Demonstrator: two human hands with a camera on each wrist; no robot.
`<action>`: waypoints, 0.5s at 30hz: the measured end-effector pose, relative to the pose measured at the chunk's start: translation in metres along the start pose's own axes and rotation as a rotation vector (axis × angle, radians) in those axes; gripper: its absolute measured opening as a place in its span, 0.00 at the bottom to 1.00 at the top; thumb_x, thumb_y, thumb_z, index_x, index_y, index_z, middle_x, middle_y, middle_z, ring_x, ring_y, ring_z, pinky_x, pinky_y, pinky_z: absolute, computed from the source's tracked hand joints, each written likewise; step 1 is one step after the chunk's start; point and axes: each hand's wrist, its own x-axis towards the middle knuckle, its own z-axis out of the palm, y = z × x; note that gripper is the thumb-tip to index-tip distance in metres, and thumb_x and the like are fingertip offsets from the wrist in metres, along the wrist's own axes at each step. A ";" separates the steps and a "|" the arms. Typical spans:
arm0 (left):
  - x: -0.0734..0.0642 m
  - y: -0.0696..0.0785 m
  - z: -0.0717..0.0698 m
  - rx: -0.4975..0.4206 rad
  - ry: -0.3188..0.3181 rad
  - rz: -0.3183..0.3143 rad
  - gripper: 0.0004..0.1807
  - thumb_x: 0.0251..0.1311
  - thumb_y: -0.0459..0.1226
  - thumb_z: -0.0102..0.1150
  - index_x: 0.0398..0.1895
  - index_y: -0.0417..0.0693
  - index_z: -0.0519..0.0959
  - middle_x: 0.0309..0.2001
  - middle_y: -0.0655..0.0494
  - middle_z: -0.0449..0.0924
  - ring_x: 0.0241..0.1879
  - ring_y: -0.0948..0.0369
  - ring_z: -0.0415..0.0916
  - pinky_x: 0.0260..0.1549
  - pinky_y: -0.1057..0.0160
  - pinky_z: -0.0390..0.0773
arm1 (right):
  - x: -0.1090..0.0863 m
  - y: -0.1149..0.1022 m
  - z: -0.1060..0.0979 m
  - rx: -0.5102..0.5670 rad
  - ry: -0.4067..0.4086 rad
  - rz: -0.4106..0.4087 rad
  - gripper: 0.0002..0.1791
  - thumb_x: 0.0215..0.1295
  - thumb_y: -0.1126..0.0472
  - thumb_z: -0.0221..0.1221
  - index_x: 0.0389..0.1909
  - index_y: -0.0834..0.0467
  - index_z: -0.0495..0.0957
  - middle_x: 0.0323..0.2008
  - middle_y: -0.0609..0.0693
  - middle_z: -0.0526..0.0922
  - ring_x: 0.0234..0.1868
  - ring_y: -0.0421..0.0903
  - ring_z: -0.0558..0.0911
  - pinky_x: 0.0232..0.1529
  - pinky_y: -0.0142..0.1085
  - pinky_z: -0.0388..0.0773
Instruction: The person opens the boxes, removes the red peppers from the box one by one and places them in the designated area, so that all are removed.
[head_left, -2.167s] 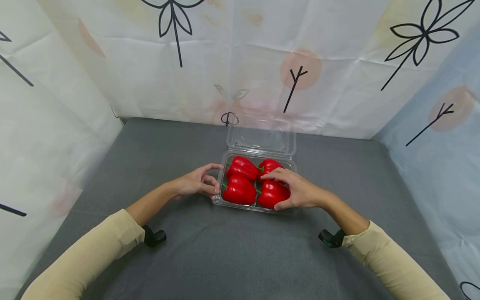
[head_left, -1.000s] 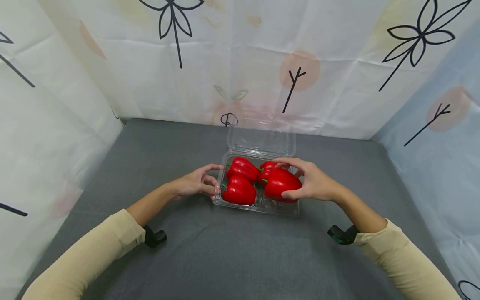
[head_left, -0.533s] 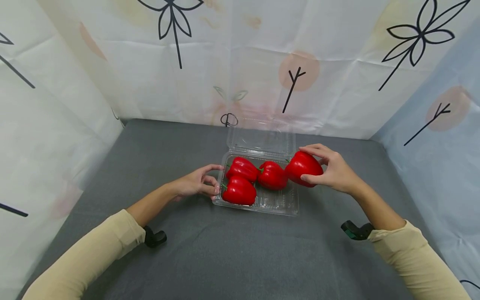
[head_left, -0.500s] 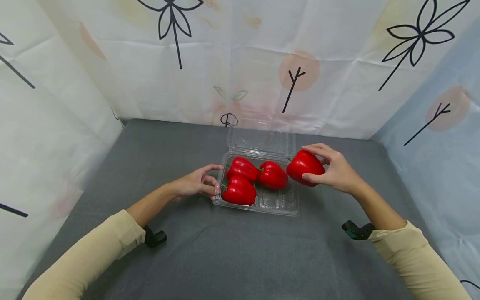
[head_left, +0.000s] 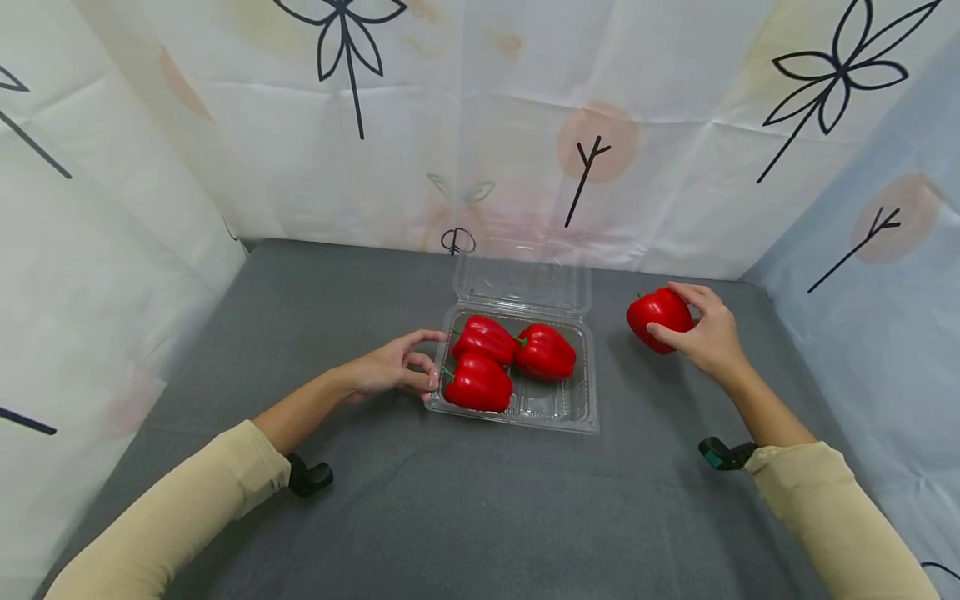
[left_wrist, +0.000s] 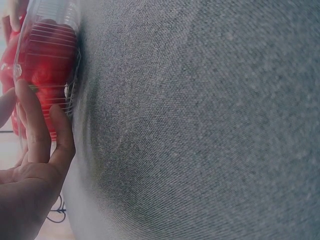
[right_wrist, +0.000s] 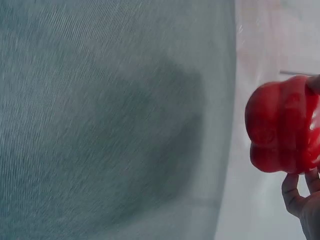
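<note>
A red bell pepper [head_left: 660, 320] is held between the thumb and fingers of my right hand [head_left: 708, 333], to the right of a clear plastic clamshell container [head_left: 555, 414]. In the right wrist view the held bell pepper [right_wrist: 282, 125] is raised off the cloth, its shadow below. Three more red bell peppers lie in the container: one at back left [head_left: 486, 337], one at front left [head_left: 478, 383] and one at back right [head_left: 546, 352]. My left hand [head_left: 393, 364] grips the container's left edge; in the left wrist view its fingers [left_wrist: 37, 130] lie against the clear side wall.
The container's clear lid [head_left: 523, 279] stands open at the back, near the patterned curtain [head_left: 510, 150]. Grey cloth [head_left: 480, 508] covers the table, and a pale blue curtain [head_left: 862, 350] hangs along its right side.
My right hand has lifted a bell pepper from the container's front right and carried it right and back, past the container's edge. The left hand and container have stayed put.
</note>
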 end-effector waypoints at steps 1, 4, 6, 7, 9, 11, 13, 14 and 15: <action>0.000 0.000 0.000 0.000 0.001 0.000 0.41 0.64 0.28 0.61 0.75 0.51 0.52 0.36 0.46 0.78 0.34 0.54 0.79 0.46 0.56 0.82 | 0.001 0.003 0.000 -0.012 0.011 0.020 0.36 0.56 0.63 0.69 0.66 0.66 0.70 0.62 0.65 0.70 0.59 0.64 0.69 0.44 0.37 0.79; 0.000 0.000 0.000 -0.003 0.002 -0.001 0.41 0.64 0.28 0.61 0.75 0.51 0.52 0.36 0.47 0.78 0.34 0.54 0.79 0.46 0.56 0.82 | 0.003 0.014 0.001 -0.041 0.040 0.075 0.36 0.58 0.62 0.67 0.67 0.67 0.68 0.64 0.67 0.68 0.62 0.67 0.66 0.48 0.62 0.77; 0.000 0.000 0.000 -0.005 0.000 0.000 0.41 0.64 0.28 0.61 0.75 0.51 0.52 0.36 0.47 0.78 0.34 0.54 0.79 0.46 0.56 0.82 | 0.003 0.019 0.001 -0.038 0.060 0.114 0.36 0.59 0.62 0.66 0.68 0.68 0.67 0.65 0.68 0.66 0.64 0.67 0.64 0.50 0.68 0.73; 0.000 0.000 0.000 -0.005 -0.002 0.001 0.41 0.64 0.28 0.61 0.75 0.51 0.52 0.36 0.47 0.78 0.34 0.54 0.79 0.46 0.56 0.82 | 0.003 0.022 0.001 -0.039 0.072 0.136 0.36 0.60 0.62 0.66 0.68 0.68 0.66 0.66 0.68 0.66 0.65 0.67 0.64 0.50 0.69 0.72; 0.000 0.000 0.000 -0.005 -0.006 0.004 0.41 0.64 0.28 0.61 0.75 0.51 0.52 0.36 0.47 0.79 0.34 0.53 0.79 0.46 0.56 0.82 | 0.003 0.026 0.001 -0.035 0.094 0.176 0.36 0.61 0.62 0.65 0.69 0.68 0.66 0.66 0.67 0.66 0.66 0.67 0.62 0.51 0.69 0.72; 0.000 0.000 0.000 -0.003 -0.009 0.008 0.41 0.64 0.29 0.61 0.75 0.51 0.52 0.36 0.48 0.79 0.34 0.53 0.79 0.46 0.56 0.82 | 0.002 0.029 0.001 -0.029 0.114 0.214 0.36 0.61 0.61 0.64 0.69 0.67 0.65 0.67 0.67 0.65 0.67 0.66 0.62 0.52 0.68 0.72; -0.001 0.000 0.000 -0.002 -0.011 0.010 0.41 0.64 0.29 0.61 0.75 0.51 0.52 0.36 0.48 0.79 0.34 0.53 0.79 0.46 0.56 0.82 | 0.002 0.032 0.002 -0.027 0.132 0.247 0.37 0.62 0.60 0.64 0.70 0.66 0.65 0.68 0.66 0.65 0.68 0.65 0.61 0.53 0.68 0.71; -0.001 0.000 0.000 -0.002 -0.011 0.011 0.41 0.64 0.29 0.61 0.75 0.51 0.52 0.36 0.48 0.79 0.34 0.53 0.79 0.46 0.56 0.82 | 0.002 0.033 0.003 -0.027 0.140 0.260 0.37 0.62 0.59 0.64 0.70 0.66 0.65 0.68 0.66 0.65 0.68 0.65 0.61 0.54 0.68 0.71; -0.001 0.000 0.000 -0.002 -0.011 0.012 0.41 0.64 0.29 0.61 0.75 0.51 0.52 0.36 0.48 0.79 0.34 0.53 0.79 0.46 0.56 0.82 | 0.002 0.035 0.003 -0.024 0.149 0.272 0.37 0.62 0.59 0.63 0.71 0.65 0.65 0.68 0.65 0.65 0.69 0.65 0.61 0.54 0.67 0.71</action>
